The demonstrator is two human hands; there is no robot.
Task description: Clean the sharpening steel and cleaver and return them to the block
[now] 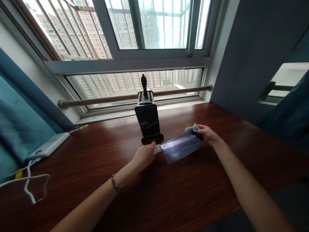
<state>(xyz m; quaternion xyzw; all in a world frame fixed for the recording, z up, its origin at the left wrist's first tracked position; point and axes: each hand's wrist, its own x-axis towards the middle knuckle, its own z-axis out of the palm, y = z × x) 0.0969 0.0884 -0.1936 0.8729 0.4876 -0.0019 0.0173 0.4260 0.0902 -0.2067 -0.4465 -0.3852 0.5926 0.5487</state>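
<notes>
At the table (108,141), the left hand (142,157) slants rightward, holding the cleaver (180,147)

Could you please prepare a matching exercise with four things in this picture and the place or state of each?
Things
1. broad rectangular metal cleaver
2. crumpled pale cloth
3. black slotted stand
4. flat white box

Places or states
A. in the right hand
B. beside the blue curtain
C. gripped by its handle in the left hand
D. with a black handle rising from it

Pairs: 1-C, 2-A, 3-D, 4-B

Left fingers (152,145) curled, right fingers (201,127) pinched
</notes>
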